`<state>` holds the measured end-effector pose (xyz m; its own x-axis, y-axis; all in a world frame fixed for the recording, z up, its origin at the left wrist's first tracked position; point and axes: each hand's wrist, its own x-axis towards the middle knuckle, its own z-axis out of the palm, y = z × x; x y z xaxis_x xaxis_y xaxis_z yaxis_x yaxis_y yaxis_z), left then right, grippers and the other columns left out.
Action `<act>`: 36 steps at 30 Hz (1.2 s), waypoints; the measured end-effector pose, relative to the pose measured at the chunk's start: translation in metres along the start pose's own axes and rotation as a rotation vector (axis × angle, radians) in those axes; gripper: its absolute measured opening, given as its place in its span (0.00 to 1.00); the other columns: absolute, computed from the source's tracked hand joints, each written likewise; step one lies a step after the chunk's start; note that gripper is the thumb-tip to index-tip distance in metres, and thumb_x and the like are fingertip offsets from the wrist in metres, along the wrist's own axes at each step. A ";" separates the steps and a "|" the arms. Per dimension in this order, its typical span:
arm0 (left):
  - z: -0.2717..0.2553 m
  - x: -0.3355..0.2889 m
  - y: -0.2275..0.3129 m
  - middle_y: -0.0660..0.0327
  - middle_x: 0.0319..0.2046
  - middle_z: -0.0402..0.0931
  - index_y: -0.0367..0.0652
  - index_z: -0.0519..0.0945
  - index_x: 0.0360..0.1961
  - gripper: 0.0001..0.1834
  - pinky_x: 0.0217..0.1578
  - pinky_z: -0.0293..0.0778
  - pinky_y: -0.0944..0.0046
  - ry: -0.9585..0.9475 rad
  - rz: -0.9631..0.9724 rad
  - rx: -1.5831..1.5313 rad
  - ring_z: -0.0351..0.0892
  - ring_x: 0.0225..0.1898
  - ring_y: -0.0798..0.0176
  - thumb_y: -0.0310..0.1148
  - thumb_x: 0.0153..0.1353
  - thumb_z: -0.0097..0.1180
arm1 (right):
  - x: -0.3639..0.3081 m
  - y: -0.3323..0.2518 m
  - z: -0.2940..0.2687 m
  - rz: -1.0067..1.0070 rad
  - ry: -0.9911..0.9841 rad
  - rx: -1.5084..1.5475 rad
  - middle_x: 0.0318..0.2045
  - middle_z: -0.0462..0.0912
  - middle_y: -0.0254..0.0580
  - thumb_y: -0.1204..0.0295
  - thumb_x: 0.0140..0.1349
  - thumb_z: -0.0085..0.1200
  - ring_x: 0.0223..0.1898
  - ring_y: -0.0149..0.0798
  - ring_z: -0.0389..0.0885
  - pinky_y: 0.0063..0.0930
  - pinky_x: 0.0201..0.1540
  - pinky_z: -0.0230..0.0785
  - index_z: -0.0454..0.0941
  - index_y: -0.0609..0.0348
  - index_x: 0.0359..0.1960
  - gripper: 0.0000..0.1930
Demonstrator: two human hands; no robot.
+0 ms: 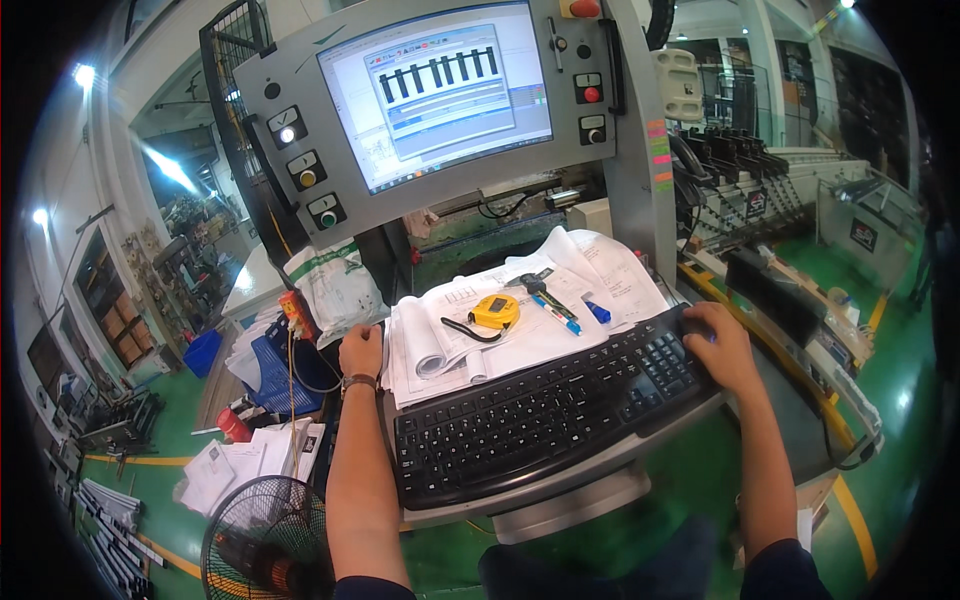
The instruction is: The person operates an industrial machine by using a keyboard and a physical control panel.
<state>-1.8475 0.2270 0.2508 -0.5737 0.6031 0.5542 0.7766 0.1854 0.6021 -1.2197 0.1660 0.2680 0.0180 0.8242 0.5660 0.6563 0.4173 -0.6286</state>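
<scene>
Keyboard (540,415) lies at five o'clock; right hand (726,355), half open and seemingly empty at its two o'clock corner, might press wrong keys by slipping; left hand (361,352), at nine o'clock, is curled, contents hidden.

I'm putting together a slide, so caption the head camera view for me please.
Right hand at the right end of a black keyboard, left hand beside papers, a lit screen above.

Papers (538,347) (tape measure (495,312) atop) lie behind keyboard (540,408).
</scene>
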 end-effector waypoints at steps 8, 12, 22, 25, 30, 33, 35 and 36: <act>-0.003 -0.002 0.007 0.49 0.44 0.92 0.41 0.91 0.48 0.20 0.52 0.83 0.50 -0.046 -0.025 -0.002 0.92 0.48 0.44 0.47 0.69 0.66 | -0.001 0.000 0.000 -0.004 0.013 0.012 0.61 0.84 0.48 0.65 0.59 0.65 0.59 0.51 0.86 0.38 0.57 0.78 0.86 0.58 0.58 0.24; -0.001 0.000 0.003 0.49 0.43 0.92 0.42 0.91 0.47 0.20 0.51 0.83 0.50 -0.030 -0.006 -0.013 0.92 0.47 0.43 0.48 0.69 0.66 | -0.002 -0.001 -0.001 0.022 0.036 0.020 0.59 0.85 0.47 0.66 0.59 0.63 0.57 0.50 0.86 0.38 0.57 0.78 0.85 0.58 0.59 0.25; 0.004 0.002 -0.001 0.49 0.43 0.92 0.44 0.92 0.47 0.20 0.51 0.84 0.49 -0.029 -0.003 -0.011 0.92 0.48 0.43 0.49 0.68 0.66 | -0.001 0.004 0.000 0.080 0.085 -0.051 0.58 0.85 0.44 0.65 0.60 0.61 0.52 0.47 0.87 0.36 0.54 0.78 0.86 0.57 0.58 0.24; 0.003 0.003 -0.003 0.49 0.43 0.92 0.43 0.92 0.47 0.20 0.51 0.84 0.49 -0.025 -0.004 -0.011 0.92 0.47 0.44 0.49 0.68 0.66 | 0.000 0.003 0.001 0.080 0.086 -0.037 0.59 0.85 0.44 0.65 0.59 0.61 0.50 0.47 0.87 0.36 0.54 0.79 0.87 0.57 0.57 0.24; 0.005 0.005 -0.008 0.49 0.42 0.92 0.42 0.92 0.46 0.19 0.50 0.84 0.50 -0.003 0.017 -0.014 0.92 0.46 0.44 0.48 0.69 0.66 | 0.001 0.006 0.002 0.091 0.082 -0.033 0.60 0.85 0.43 0.65 0.59 0.62 0.48 0.47 0.88 0.36 0.54 0.79 0.87 0.57 0.57 0.23; 0.005 0.006 -0.009 0.49 0.41 0.92 0.42 0.91 0.46 0.19 0.49 0.84 0.50 -0.015 0.020 -0.004 0.92 0.46 0.44 0.48 0.69 0.66 | 0.001 0.006 0.003 0.105 0.076 -0.053 0.61 0.84 0.43 0.65 0.59 0.61 0.48 0.47 0.88 0.37 0.55 0.78 0.87 0.57 0.57 0.23; 0.004 0.007 -0.010 0.49 0.41 0.92 0.41 0.91 0.45 0.19 0.49 0.84 0.49 -0.014 0.030 -0.002 0.92 0.46 0.44 0.48 0.69 0.66 | 0.001 0.010 0.005 0.092 0.084 -0.054 0.62 0.84 0.43 0.65 0.59 0.61 0.48 0.47 0.88 0.37 0.56 0.78 0.88 0.57 0.57 0.23; 0.004 0.007 -0.010 0.49 0.41 0.92 0.41 0.91 0.45 0.19 0.49 0.84 0.49 -0.012 0.039 0.001 0.92 0.46 0.43 0.48 0.69 0.66 | 0.001 0.011 0.005 0.077 0.090 -0.054 0.62 0.84 0.43 0.65 0.59 0.61 0.48 0.47 0.88 0.37 0.56 0.78 0.88 0.57 0.57 0.23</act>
<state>-1.8587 0.2320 0.2462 -0.5403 0.6187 0.5703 0.7982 0.1623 0.5802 -1.2166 0.1737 0.2589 0.1361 0.8142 0.5644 0.6900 0.3309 -0.6437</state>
